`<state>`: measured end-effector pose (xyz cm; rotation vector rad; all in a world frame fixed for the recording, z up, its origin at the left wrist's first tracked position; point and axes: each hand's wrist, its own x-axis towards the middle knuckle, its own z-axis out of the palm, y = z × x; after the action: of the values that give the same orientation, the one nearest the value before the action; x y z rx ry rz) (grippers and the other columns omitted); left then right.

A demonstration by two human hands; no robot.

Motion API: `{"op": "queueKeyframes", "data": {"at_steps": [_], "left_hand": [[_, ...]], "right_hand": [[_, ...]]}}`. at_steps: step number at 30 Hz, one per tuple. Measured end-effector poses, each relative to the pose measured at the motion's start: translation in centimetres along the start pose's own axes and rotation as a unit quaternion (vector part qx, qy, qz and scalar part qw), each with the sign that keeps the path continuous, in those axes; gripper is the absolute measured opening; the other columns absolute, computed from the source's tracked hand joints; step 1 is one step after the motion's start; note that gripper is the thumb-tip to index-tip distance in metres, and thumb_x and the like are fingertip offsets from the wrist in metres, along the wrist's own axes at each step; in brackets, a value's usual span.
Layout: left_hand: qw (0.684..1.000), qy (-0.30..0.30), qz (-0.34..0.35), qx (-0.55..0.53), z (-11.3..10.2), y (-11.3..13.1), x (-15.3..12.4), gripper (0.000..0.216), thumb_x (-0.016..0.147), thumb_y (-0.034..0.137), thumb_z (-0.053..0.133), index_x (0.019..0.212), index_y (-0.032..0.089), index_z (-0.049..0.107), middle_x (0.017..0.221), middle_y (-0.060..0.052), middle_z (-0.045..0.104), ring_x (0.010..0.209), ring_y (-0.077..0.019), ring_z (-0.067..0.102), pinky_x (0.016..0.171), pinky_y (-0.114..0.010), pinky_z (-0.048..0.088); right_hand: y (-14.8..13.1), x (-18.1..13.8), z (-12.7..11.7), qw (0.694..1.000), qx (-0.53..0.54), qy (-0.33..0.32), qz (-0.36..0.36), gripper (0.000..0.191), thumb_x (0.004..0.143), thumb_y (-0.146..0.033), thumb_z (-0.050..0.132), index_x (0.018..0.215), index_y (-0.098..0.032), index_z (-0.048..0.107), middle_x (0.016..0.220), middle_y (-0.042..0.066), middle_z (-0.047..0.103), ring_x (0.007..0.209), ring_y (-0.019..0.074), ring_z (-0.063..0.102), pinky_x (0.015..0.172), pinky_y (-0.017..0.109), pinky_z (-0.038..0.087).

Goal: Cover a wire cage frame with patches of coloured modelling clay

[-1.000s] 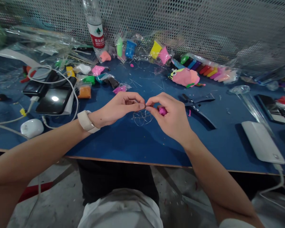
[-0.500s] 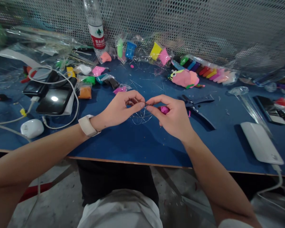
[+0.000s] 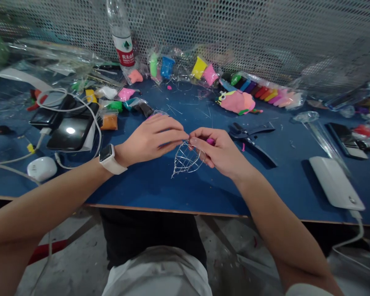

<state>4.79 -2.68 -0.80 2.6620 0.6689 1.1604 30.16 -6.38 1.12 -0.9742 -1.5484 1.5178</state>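
I had the wire piece (image 3: 185,169) at the centre of the frame, over the blue tabletop (image 3: 148,187), its tip pointing lower left. My right hand (image 3: 223,152) pinched its upper end between thumb and forefinger, a magenta lump (image 3: 210,141) tucked behind them. My left hand's (image 3: 152,137) fingertips met there too; over the feed I couldn't tell whether they gripped. Dark pliers (image 3: 250,139) lay right of centre.

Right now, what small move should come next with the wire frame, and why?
Perhaps twist the far end of the wire frame with the left grip while the right grip steadies it: their fingertips meet there; its pointed near end is free.
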Motion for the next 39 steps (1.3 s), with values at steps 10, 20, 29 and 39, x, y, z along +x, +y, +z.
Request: {"op": "queueKeyframes", "data": {"at_steps": [10, 20, 29, 39], "left_hand": [[0.998, 0.014, 0.043, 0.049, 0.1, -0.5, -0.6, 0.01, 0.109, 0.037, 0.073, 0.104, 0.033, 0.081, 0.103, -0.004, 0.082, 0.093, -0.0237, 0.075, 0.093, -0.049, 0.058], [0.998, 0.048, 0.022, 0.043, 0.4, 0.5, -0.6, 0.021, 0.111, 0.045, 0.066, 0.101, 0.032, 0.08, 0.102, -0.006, 0.081, 0.091, -0.0235, 0.073, 0.088, -0.046, 0.06], [0.995, 0.056, 0.044, 0.063, 0.8, 0.6, -1.3, 0.011, 0.107, 0.041, 0.07, 0.1, 0.035, 0.076, 0.098, -0.005, 0.076, 0.087, -0.0245, 0.069, 0.085, -0.048, 0.06], [0.985, 0.058, 0.138, 0.087, -0.3, 0.3, -0.6, 0.014, 0.111, 0.027, 0.067, 0.119, 0.034, 0.077, 0.112, -0.004, 0.084, 0.093, -0.0216, 0.076, 0.084, -0.041, 0.061]], "right_hand": [[0.7, 0.4, 1.6, 0.987, 0.147, -0.025, 0.057, 0.045, 0.087, -0.056, 0.1, 0.091, -0.019, 0.075, 0.077, -0.007, 0.07, 0.038, 0.0, 0.038, 0.035, 0.023, 0.022], [2.2, 0.0, 2.5, 0.993, 0.118, 0.008, -0.03, 0.039, 0.092, -0.056, 0.097, 0.102, -0.026, 0.074, 0.081, -0.007, 0.075, 0.04, 0.0028, 0.04, 0.034, 0.023, 0.032], [2.4, -0.6, 3.5, 0.993, 0.071, 0.022, -0.094, 0.039, 0.097, -0.062, 0.09, 0.105, -0.029, 0.071, 0.078, -0.008, 0.069, 0.038, 0.0058, 0.045, 0.036, 0.026, 0.038], [1.2, -1.0, 2.7, 0.981, -0.029, 0.068, -0.179, 0.021, 0.103, -0.042, 0.087, 0.1, -0.026, 0.073, 0.079, -0.007, 0.072, 0.041, 0.0056, 0.05, 0.039, 0.026, 0.037]]}}
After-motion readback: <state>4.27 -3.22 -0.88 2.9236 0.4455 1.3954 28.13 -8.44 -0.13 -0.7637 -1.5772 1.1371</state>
